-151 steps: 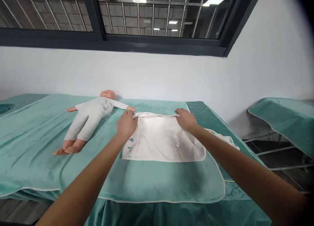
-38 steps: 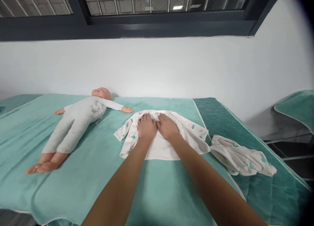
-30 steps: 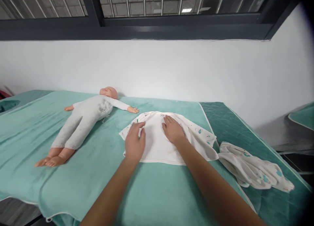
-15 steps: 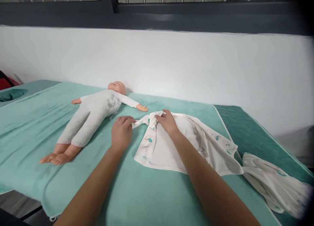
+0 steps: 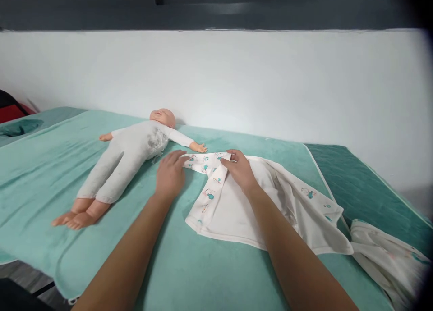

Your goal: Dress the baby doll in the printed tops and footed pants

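A small white shirt with teal and orange prints lies spread on the green cloth, its inner side partly showing. My left hand pinches the cuff end of its left sleeve. With thumb and fingers, my right hand grips the shirt near the collar, at the top edge. Between my hands the sleeve is stretched out flat. A baby doll in a white bodysuit lies on its back to the left, one arm reaching toward the shirt.
A folded white printed garment lies at the right, touching the shirt's corner. The green cloth covers the bed, with a darker teal cover at the right. A white wall stands behind. Something red and black is at the far left.
The sleeve between my hands, bunched before, is now pulled straight and flatter. My right hand has moved slightly right. The view has tilted down a little.
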`<state>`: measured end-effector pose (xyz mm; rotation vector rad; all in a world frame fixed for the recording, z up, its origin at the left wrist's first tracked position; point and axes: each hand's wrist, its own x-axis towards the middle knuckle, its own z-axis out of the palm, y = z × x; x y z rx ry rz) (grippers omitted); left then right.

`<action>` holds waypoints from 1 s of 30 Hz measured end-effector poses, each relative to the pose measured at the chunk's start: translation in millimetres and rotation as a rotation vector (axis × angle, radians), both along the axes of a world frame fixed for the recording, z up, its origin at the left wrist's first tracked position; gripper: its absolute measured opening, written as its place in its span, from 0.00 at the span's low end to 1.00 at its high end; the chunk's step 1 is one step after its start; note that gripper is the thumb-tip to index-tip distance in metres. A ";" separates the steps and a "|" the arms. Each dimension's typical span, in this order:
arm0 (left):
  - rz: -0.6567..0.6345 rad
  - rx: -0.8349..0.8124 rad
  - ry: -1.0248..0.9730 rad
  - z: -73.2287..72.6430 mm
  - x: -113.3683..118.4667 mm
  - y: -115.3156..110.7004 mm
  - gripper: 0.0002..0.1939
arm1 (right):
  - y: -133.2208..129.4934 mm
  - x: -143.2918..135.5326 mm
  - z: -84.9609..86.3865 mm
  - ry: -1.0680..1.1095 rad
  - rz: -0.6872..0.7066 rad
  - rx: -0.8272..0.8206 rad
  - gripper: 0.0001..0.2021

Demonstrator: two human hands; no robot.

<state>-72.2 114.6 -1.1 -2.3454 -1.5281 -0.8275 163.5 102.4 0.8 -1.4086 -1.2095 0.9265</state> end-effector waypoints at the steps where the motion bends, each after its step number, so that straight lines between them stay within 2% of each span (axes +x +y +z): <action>1: -0.084 -0.022 0.019 -0.1 3.5 -6.7 0.22 | -1.0 1.1 0.6 -0.055 -0.009 0.014 0.22; 3: -0.194 -0.126 0.067 -1.6 9.8 -17.0 0.21 | -3.0 4.1 1.3 -0.142 -0.021 0.034 0.21; 4: -0.202 -0.188 0.082 -2.6 12.3 -20.1 0.21 | -3.9 6.0 1.7 -0.169 -0.014 0.030 0.21; 7: -0.106 -0.302 0.050 -4.0 15.6 -23.3 0.22 | -5.8 11.8 3.2 -0.212 0.019 -0.034 0.19; 11: -0.044 -0.261 -0.195 2.7 15.0 -37.8 0.20 | -6.4 17.0 4.8 -0.184 0.036 -0.032 0.18; 13: -0.081 -0.248 -0.379 7.0 15.1 -59.9 0.18 | -6.3 17.9 4.7 -0.109 0.098 -0.010 0.21; 15: -0.149 -0.238 -0.465 8.4 16.6 -90.5 0.15 | -6.1 18.5 4.0 -0.068 0.155 -0.011 0.23; 18: -0.272 -0.158 -0.333 3.4 22.3 -136.5 0.14 | -5.9 20.4 2.3 -0.116 0.159 -0.028 0.24; 21: -0.346 -0.166 -0.131 -4.8 29.3 -163.1 0.21 | -5.8 23.0 1.0 -0.209 0.104 -0.035 0.22; 25: -0.328 -0.192 -0.098 -10.1 32.9 -166.4 0.28 | -6.8 23.6 1.1 -0.358 0.031 -0.045 0.19; 30: -0.309 -0.171 -0.130 -9.8 31.4 -161.9 0.30 | -6.9 21.2 2.4 -0.479 0.020 -0.060 0.18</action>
